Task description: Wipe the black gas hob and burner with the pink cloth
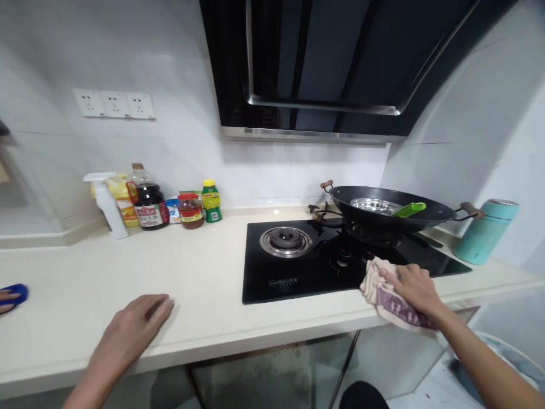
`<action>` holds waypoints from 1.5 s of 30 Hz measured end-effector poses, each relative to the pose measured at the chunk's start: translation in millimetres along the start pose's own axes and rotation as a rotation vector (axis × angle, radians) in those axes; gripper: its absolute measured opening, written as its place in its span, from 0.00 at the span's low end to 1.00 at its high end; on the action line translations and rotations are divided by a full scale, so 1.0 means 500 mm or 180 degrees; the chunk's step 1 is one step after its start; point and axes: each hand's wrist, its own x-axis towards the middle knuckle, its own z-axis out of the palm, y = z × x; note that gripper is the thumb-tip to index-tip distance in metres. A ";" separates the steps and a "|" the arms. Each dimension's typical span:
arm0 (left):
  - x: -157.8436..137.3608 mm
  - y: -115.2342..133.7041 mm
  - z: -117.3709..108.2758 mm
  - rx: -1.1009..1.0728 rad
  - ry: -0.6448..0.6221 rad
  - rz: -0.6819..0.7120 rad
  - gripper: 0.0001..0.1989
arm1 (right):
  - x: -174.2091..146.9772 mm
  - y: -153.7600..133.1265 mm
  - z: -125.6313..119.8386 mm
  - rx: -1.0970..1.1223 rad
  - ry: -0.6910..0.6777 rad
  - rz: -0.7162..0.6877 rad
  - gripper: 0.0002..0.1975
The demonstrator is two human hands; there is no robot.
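Observation:
My right hand (411, 287) presses a crumpled cleaning cloth (394, 298), pale with a purple patterned part, onto the front edge of the gas stove (272, 275). Part of the cloth hangs over the counter edge. On the white counter (204, 255), left of the stove, my left hand (138, 319) rests with its thumb apart and nothing in it. Behind the cloth, a black wok (430, 213) stands on the right burner. In the wok lie a metal strainer (370, 204) and a green-handled utensil (409, 210). The left burner (286, 241) has no pan on it.
A white spray bottle (109, 207), a soy sauce bottle (149, 204), a red-lidded jar (190, 211) and a green bottle (212, 201) stand by the wall. A turquoise flask (487, 233) stands right. Another person's hand (5, 302) holds something blue (19, 294). The range hood (315, 62) overhangs the stove.

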 end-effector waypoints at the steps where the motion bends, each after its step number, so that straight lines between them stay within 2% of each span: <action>1: -0.002 0.003 -0.001 -0.0005 0.0010 0.0008 0.23 | -0.011 -0.046 0.006 -0.0016 -0.0086 -0.0174 0.29; 4: -0.008 0.007 -0.002 -0.0020 0.0060 0.0084 0.24 | -0.042 -0.176 0.015 0.0160 -0.0209 -0.0589 0.33; 6: -0.011 0.006 0.001 -0.0023 0.0143 0.0164 0.24 | -0.057 -0.233 0.018 0.0254 -0.0247 -0.0667 0.35; 8: -0.013 0.004 0.004 -0.0022 0.0238 0.0262 0.23 | -0.067 -0.257 0.018 0.0261 -0.0200 -0.0649 0.36; 11: -0.014 0.000 0.009 0.0000 0.0294 0.0332 0.23 | -0.080 -0.261 0.009 0.0347 -0.0165 -0.0734 0.34; 13: -0.015 0.000 0.011 0.0008 0.0275 0.0312 0.23 | -0.092 -0.274 -0.005 0.0468 -0.0260 -0.0862 0.31; 15: -0.015 0.002 0.012 0.0015 0.0262 0.0286 0.23 | -0.108 -0.314 -0.019 0.0633 -0.0434 -0.1082 0.27; 19: -0.019 0.009 0.007 0.0001 0.0261 0.0256 0.23 | -0.143 -0.461 -0.027 0.0964 -0.0575 -0.1565 0.21; 23: -0.021 0.003 0.004 -0.0066 0.0266 0.0302 0.23 | -0.173 -0.615 -0.013 0.1153 -0.0552 -0.1781 0.19; 26: -0.018 -0.002 0.006 -0.0214 0.0497 0.0314 0.23 | -0.195 -0.703 -0.003 0.1456 -0.0543 -0.1875 0.19; 28: -0.019 0.017 0.006 -0.0416 0.0693 0.0385 0.24 | -0.209 -0.748 -0.001 0.1684 -0.0598 -0.1865 0.20; 31: -0.037 0.096 0.009 -0.0883 0.0638 0.0851 0.22 | -0.223 -0.789 -0.005 0.1936 -0.0865 -0.1752 0.23; 34: -0.067 0.206 0.023 -0.1060 0.0332 0.1431 0.26 | -0.216 -0.785 -0.014 0.2546 -0.1135 -0.1765 0.22; 36: -0.083 0.265 0.043 -0.0869 -0.0063 0.1586 0.33 | -0.199 -0.750 -0.023 0.3085 -0.1273 -0.1864 0.20; 38: -0.090 0.299 0.066 -0.0579 -0.0471 0.1573 0.41 | -0.176 -0.693 -0.033 0.3366 -0.1231 -0.1928 0.17; 40: -0.089 0.310 0.090 -0.0345 -0.0701 0.1466 0.43 | -0.152 -0.619 -0.042 0.3304 -0.0870 -0.1904 0.15; 42: -0.088 0.311 0.109 -0.0236 -0.0732 0.1439 0.44 | -0.130 -0.542 -0.047 0.3110 -0.0404 -0.1722 0.14; 45: -0.094 0.318 0.125 -0.0188 -0.0623 0.1600 0.46 | -0.102 -0.463 -0.053 0.3100 0.0244 -0.1111 0.17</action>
